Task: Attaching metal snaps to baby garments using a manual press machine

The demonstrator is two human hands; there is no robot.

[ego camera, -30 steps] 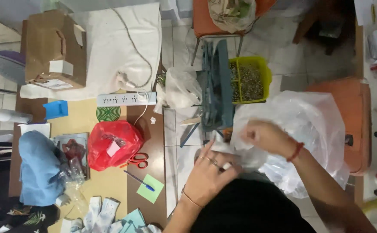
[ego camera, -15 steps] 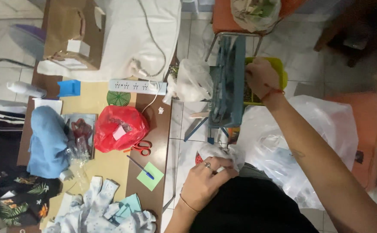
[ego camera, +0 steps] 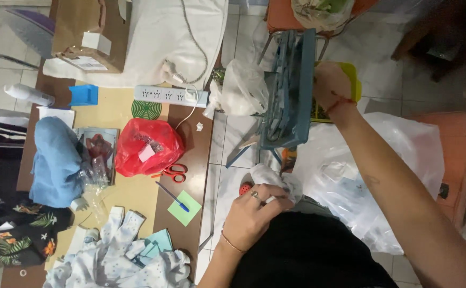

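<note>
Fingers of the left hand (ego camera: 254, 210) curled tight around a small crumpled clear bag (ego camera: 275, 181), pinned low at six o'clock, probably to keep the mouth gathered. Right hand (ego camera: 331, 85) stretched out to one o'clock, fingers bent over the top of the blue metal frame (ego camera: 291, 90) beside the yellow-green tray (ego camera: 354, 80); closed on the frame or merely resting, cannot tell. Tray holding dark greenish bits, mostly hidden behind the hand. Large clear plastic sheet (ego camera: 398, 160) spread under the right forearm at three o'clock, seemingly as a working surface on the floor. On the desk (ego camera: 190, 154) at nine o'clock, a red plastic bag (ego camera: 147, 146) knotted shut with a pink slip on it, contents unclear. Red-handled scissors (ego camera: 173, 172) just beside it, a blue pen (ego camera: 172, 196) across a green paper square (ego camera: 185, 208). White power strip (ego camera: 171, 96) at eleven o'clock, cardboard box (ego camera: 86, 34) beyond it, flaps shut.
</note>
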